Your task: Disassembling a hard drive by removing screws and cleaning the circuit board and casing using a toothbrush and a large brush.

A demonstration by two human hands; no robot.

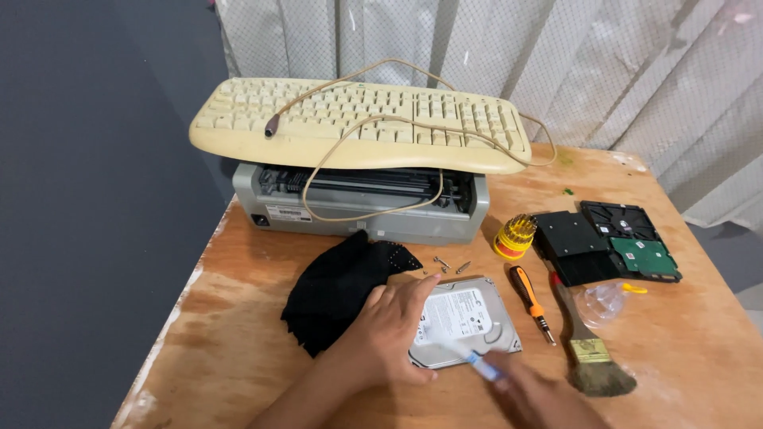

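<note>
A silver hard drive (465, 322) lies flat on the wooden table (683, 349), near its front edge. The left hand (389, 330) rests on the drive's left side, fingers spread and pressing down on its cover. The right hand (540, 397) sits just in front of the drive's right corner, blurred, closed around a small blue-tipped tool (481, 364) whose tip touches the drive. A black cloth (338, 290) lies just left of the drive; an orange-handled screwdriver (531, 302) and a paintbrush (588, 349) lie to its right.
</note>
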